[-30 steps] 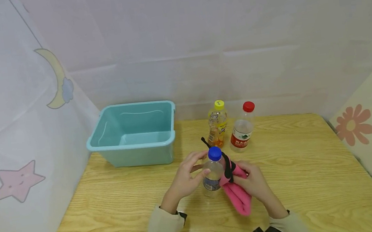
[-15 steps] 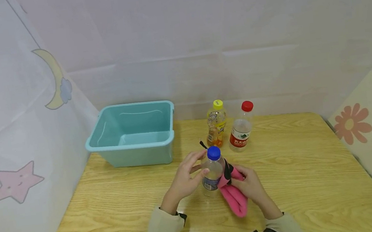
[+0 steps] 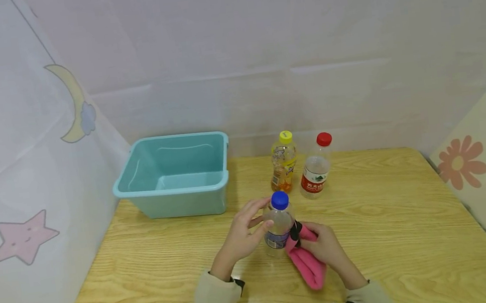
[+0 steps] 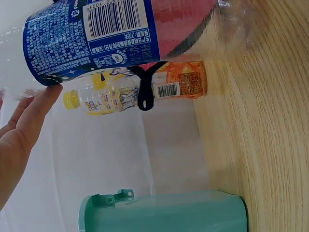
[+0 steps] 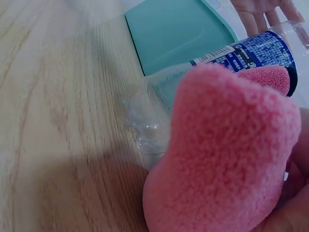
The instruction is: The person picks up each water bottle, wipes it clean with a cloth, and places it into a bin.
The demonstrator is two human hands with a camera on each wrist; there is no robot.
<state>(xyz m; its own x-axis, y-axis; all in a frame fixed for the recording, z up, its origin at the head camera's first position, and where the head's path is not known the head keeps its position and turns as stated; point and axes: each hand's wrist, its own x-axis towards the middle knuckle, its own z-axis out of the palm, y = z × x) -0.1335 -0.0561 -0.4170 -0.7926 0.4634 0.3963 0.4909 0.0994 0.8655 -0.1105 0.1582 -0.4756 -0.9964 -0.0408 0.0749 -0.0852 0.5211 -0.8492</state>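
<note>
A clear plastic bottle [image 3: 278,225] with a blue cap and blue label stands upright on the table. My left hand [image 3: 240,231] holds it near the shoulder, thumb on the near side and fingers toward the back. In the left wrist view a fingertip [image 4: 50,92] meets the bottle just above its label. My right hand [image 3: 325,246] grips a folded pink fleecy cloth [image 3: 308,265] with black edging, against the bottle's right side. The cloth [image 5: 227,150] fills much of the right wrist view and hides part of that hand. A black loop [image 4: 146,92] shows behind the bottle.
A light-blue plastic basin [image 3: 185,199] stands at the back left. Behind the held bottle are a yellow-capped bottle [image 3: 284,164] with orange on it and a red-capped bottle [image 3: 316,173]. All rest on a wood-grain table [image 3: 406,217], with a printed curtain [image 3: 230,47] behind.
My right hand and the pink cloth have shifted slightly left and down along the bottle. The black loop has dropped out of sight in the head view. The left hand keeps its place.
</note>
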